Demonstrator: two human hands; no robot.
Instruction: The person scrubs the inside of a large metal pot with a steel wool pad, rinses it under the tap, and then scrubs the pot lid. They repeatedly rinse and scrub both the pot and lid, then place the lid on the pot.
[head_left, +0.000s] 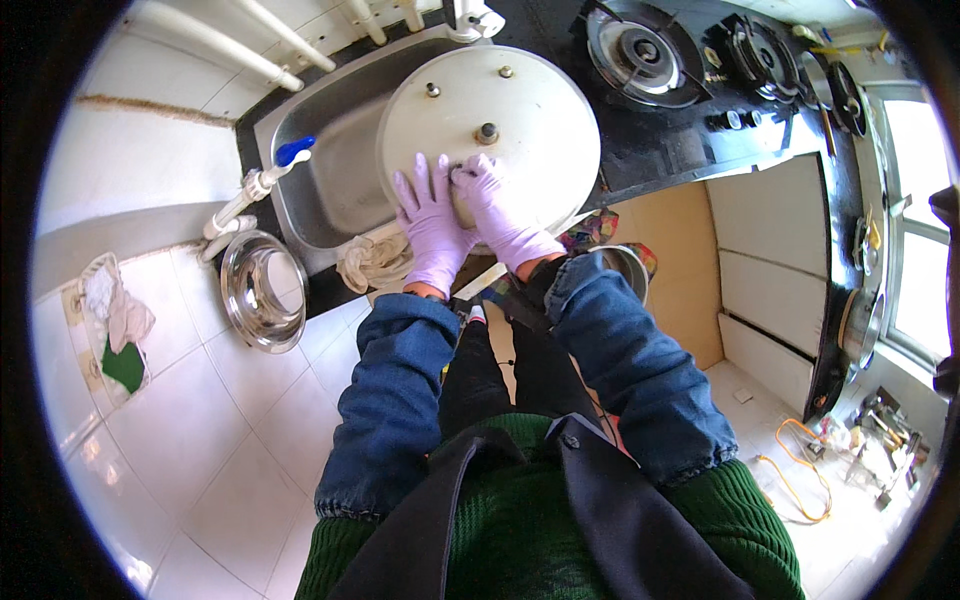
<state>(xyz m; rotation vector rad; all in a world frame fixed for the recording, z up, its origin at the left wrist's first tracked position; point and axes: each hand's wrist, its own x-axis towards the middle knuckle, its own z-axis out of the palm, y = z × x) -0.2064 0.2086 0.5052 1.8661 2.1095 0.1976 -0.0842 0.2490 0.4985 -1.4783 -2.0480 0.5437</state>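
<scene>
A large round whitish lid (540, 112) with several small metal fittings lies over the right part of a stainless steel sink (337, 165). My left hand (433, 217), in a lilac glove, rests on the lid's near part with its fingers spread. Beside it, my right hand (491, 202), gloved alike, has its fingers curled at a small dark fitting near the lid's front; whether they grip it I cannot tell. A metal knob (487, 133) stands up just beyond my fingers. Below my left hand, a crumpled cream cloth (375, 261) hangs at the sink's front edge.
A white tap with a blue handle (294, 151) stands at the sink's left. A shiny steel basin (264, 291) is left of the counter. Gas burners (643, 52) sit on the black countertop (652, 150) at right. A metal pot (626, 270) is below the counter, near my right forearm.
</scene>
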